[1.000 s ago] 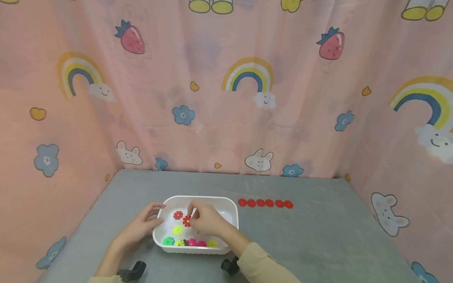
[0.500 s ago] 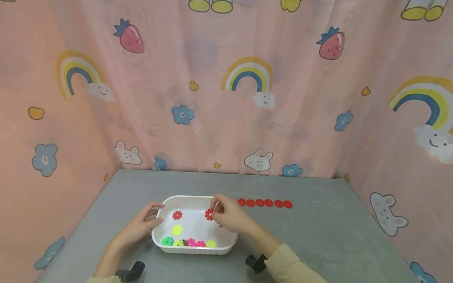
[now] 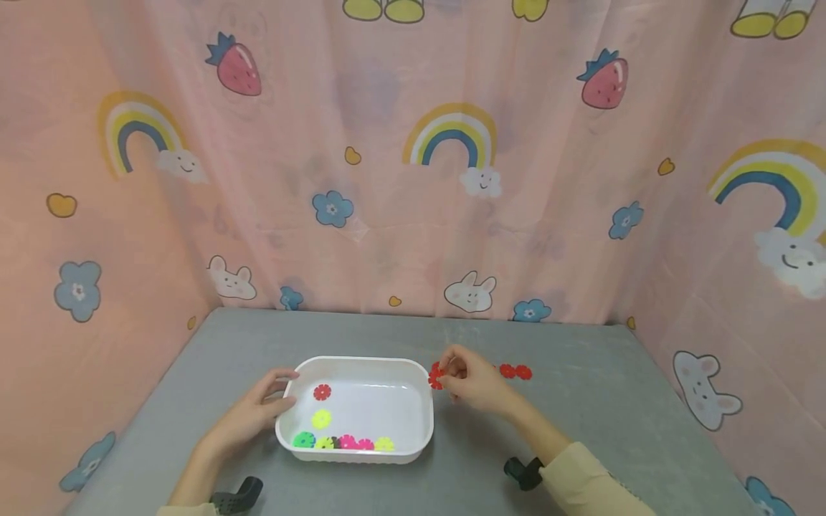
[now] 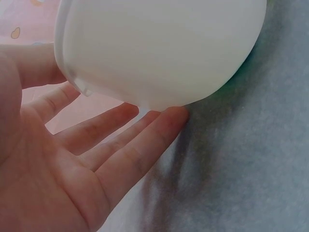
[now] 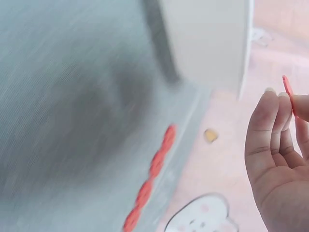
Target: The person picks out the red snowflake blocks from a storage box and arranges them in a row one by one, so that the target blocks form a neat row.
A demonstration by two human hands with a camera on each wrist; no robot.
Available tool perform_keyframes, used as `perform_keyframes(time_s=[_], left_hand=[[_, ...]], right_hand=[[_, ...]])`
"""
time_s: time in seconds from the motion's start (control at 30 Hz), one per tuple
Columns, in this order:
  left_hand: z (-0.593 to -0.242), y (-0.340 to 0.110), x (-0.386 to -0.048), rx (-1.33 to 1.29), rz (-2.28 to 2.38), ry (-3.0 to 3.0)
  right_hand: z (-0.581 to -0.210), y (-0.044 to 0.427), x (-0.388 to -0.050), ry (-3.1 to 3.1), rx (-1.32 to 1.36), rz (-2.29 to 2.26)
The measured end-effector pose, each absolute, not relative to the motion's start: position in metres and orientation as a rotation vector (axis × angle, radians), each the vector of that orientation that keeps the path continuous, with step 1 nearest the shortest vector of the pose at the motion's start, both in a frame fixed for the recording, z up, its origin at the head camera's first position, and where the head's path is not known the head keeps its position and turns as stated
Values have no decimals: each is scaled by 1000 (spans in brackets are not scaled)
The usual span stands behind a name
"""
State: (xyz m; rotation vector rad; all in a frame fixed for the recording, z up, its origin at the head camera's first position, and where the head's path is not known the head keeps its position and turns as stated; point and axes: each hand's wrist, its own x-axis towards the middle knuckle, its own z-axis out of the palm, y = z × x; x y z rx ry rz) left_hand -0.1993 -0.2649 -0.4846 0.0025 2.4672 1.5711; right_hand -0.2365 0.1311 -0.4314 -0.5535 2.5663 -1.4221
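Note:
My right hand (image 3: pixel 476 380) pinches a red snowflake disc (image 3: pixel 435 376) between thumb and fingertips, just past the right rim of a white plastic tray (image 3: pixel 422 369). In the right wrist view the disc (image 5: pixel 288 92) is seen edge-on, above the table. My left hand (image 3: pixel 254 412) rests at the tray's left end. Its extended fingers (image 4: pixel 140 157) touch the outer wall in the left wrist view. Inside the tray lie another red disc (image 3: pixel 322 392), a yellow one (image 3: pixel 321 419), and several green, yellow and pink discs (image 3: pixel 347 442) along the near wall.
A row of red discs (image 3: pixel 516 371) lies on the grey table (image 3: pixel 613 416) right of the tray, partly hidden behind my right hand. The row (image 5: pixel 149 179) also shows in the right wrist view. A pink patterned curtain (image 3: pixel 374 251) encloses the back and sides.
My right hand has lifted the red disc out of the tray and carried it rightward past the rim, toward the row. The left hand has stayed at the tray's left end.

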Motion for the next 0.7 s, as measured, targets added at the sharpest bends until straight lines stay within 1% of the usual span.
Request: perform_keyframes(time_s=[0.2,0.4,0.7], left_hand=[[-484,-265,-199,7,1573,2466],[-484,-266,-198,20,1596,2448],[-485,-265,-199,-10,1608,2445]], right_hand=[[-438,166,-243,2611,-512,-1414],[-443,199,-247,2636,-524,-1402],[-452,243,-253,2714,-455,-1359]])
